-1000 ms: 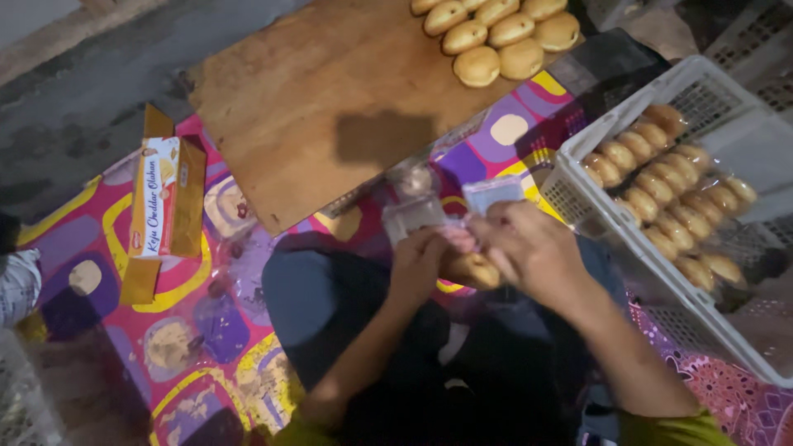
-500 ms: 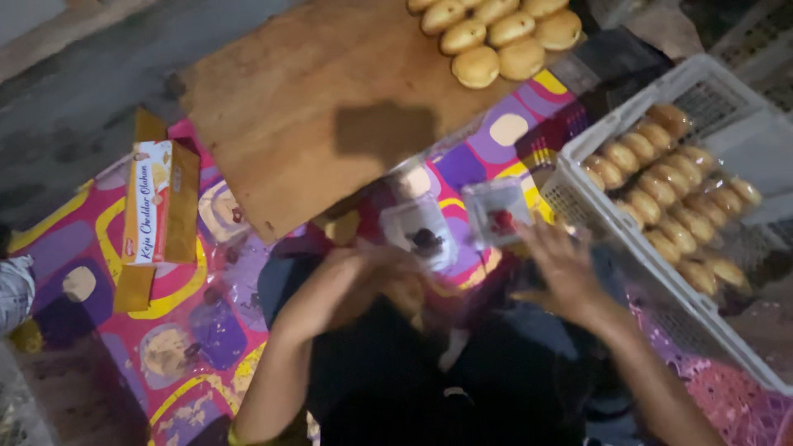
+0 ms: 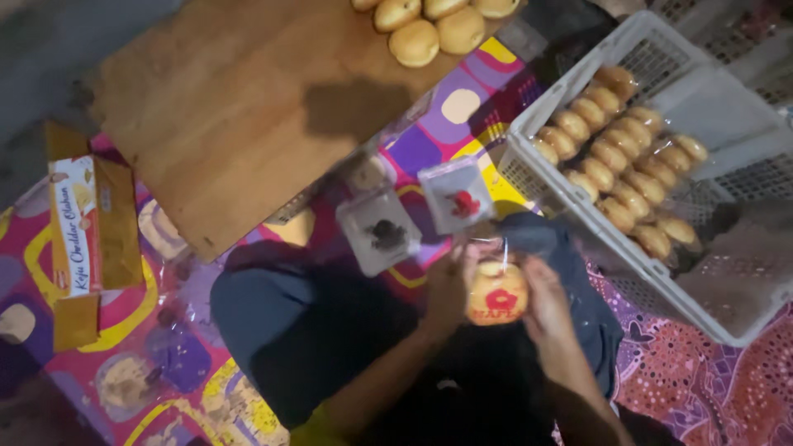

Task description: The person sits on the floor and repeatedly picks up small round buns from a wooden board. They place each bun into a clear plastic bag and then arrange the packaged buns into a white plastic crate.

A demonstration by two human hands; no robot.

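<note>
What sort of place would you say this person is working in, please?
Probably a small home bakery packing spot on the floor. A wooden board carries bare buns, a white plastic crate holds rows of bagged buns, and both hands hold a bun in a clear bag over a patterned mat.

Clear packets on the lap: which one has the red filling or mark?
The right-hand clear packet, nearer the white crate, shows a red blob. The other packet, to its left, shows a dark brown blob instead.

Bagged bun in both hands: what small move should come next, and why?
Probably set the bagged bun into the crate. Both hands, left and right, hold it wrapped, and the crate beside them already holds rows of wrapped buns.
</note>
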